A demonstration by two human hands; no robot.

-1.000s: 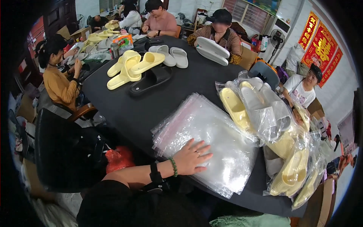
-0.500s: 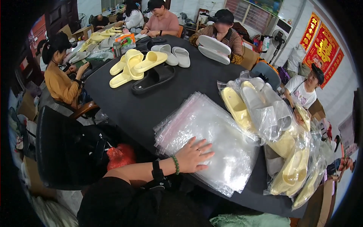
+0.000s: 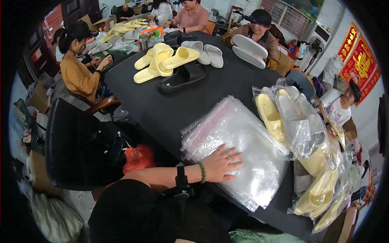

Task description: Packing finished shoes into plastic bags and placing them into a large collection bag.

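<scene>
My left hand (image 3: 222, 164) lies palm down with its fingers spread on a stack of clear plastic bags (image 3: 255, 174). It wears a ring and a green bead bracelet, with a black strap further up the wrist. Right of the stack is a heap of bagged slippers, with grey slippers (image 3: 298, 133) on top and yellow slippers (image 3: 318, 192) nearer me. My right hand does not show clearly; only a sliver of skin appears at the lower edge.
Across the black table (image 3: 158, 115) stand loose yellow slippers (image 3: 156, 67), a black slipper (image 3: 182, 77) and grey slippers (image 3: 213, 56). Opposite, a person holds a pair of pale slippers (image 3: 249, 50). A black chair (image 3: 71, 150) and a red bag (image 3: 137, 158) are at left.
The whole view has shifted, so the table and slippers sit further right. My left hand stays flat on the bags. A sliver of skin now shows at the lower edge.
</scene>
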